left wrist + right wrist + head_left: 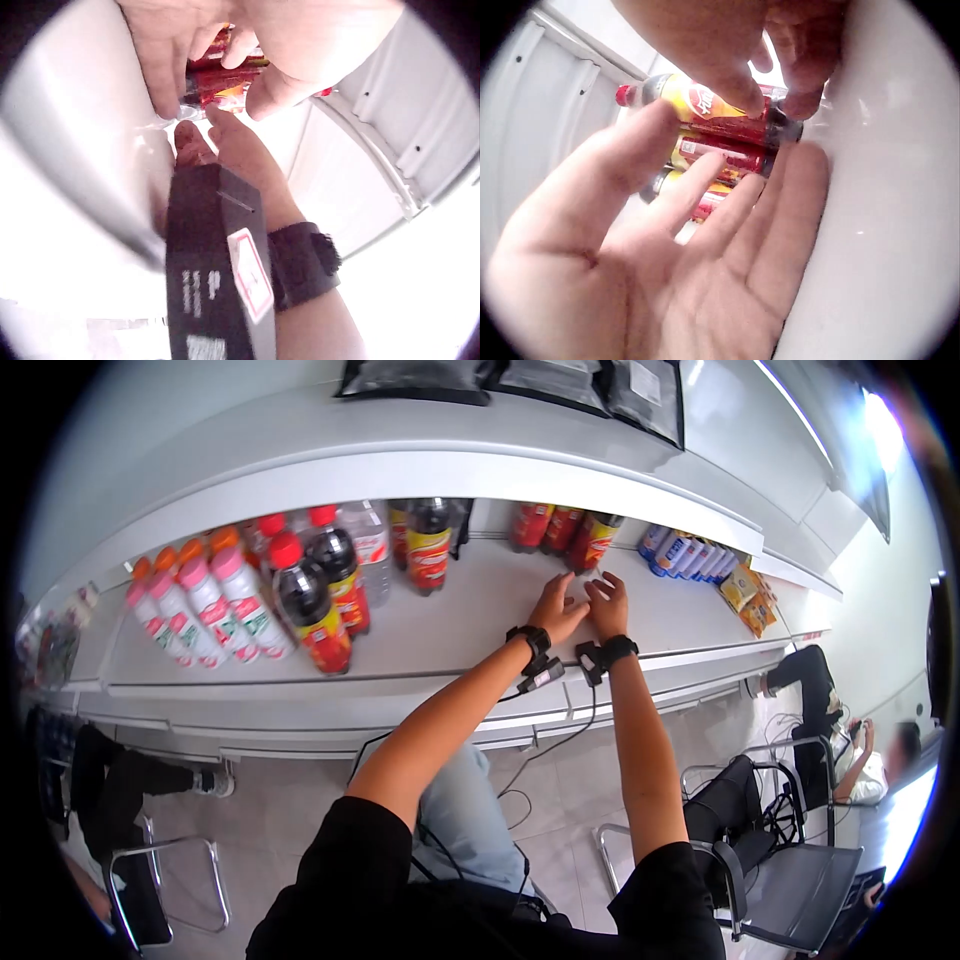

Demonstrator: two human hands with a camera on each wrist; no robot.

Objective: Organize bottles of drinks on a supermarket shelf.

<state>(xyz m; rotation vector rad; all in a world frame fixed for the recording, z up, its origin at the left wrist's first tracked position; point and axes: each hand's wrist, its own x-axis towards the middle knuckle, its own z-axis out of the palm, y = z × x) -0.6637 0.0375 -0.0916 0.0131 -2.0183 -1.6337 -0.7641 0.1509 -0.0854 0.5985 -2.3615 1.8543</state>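
Both hands reach onto the white shelf [470, 625], side by side in front of a cola bottle [597, 542] with a yellow-and-red label. My left hand [558, 612] has its fingertips right at the base of that bottle, thumb apart from the fingers. The right hand [607, 608] stands just to its right. In the right wrist view its palm [682, 292] and spread, fairly straight fingers face the bottles. Behind the front bottle [712, 105] two more bottles of the same kind show in a row. Each wrist wears a black strap with a small box.
Left on the shelf are pink-capped white bottles [240, 600], red-capped cola bottles [315, 615] and a clear bottle [372, 550]. One cola bottle [428, 550] stands mid-shelf. Blue-and-white cans [685, 555] and snack packets [748, 600] lie right. An upper shelf edge [450, 475] overhangs; a cable [560, 745] hangs below.
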